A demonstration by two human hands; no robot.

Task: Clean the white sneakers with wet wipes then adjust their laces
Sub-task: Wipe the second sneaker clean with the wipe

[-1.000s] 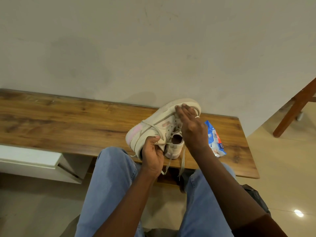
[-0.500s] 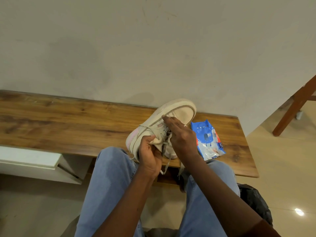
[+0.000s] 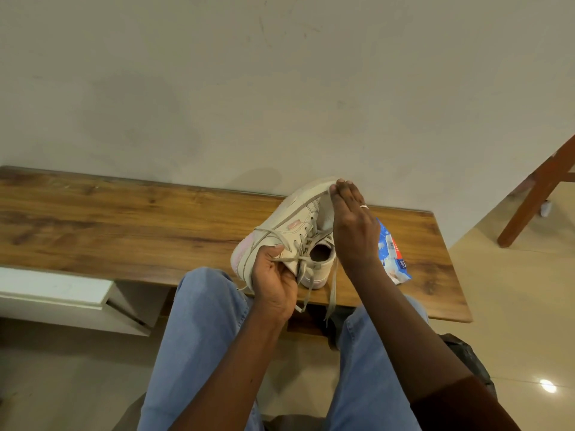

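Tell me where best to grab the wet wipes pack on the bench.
Probably pinch the wet wipes pack by its near right edge, coming from the right. It lies flat on the bench, and the right hand and sneaker cover its left side.

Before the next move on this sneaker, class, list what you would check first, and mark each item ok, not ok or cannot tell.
1. Held sneaker is gripped firmly: ok, the left hand clasps its heel end.
2. Right hand is working the shoe: ok, its fingertips reach the toe end.
3. A wipe is in the right hand: cannot tell, the palm faces away.
4. Wet wipes pack is within reach: ok, it lies on the wooden bench beside the right hand.
5. Laces are tidy: not ok, loose ends dangle over the bench edge.
6. Second sneaker is at hand: ok, it sits on the bench.
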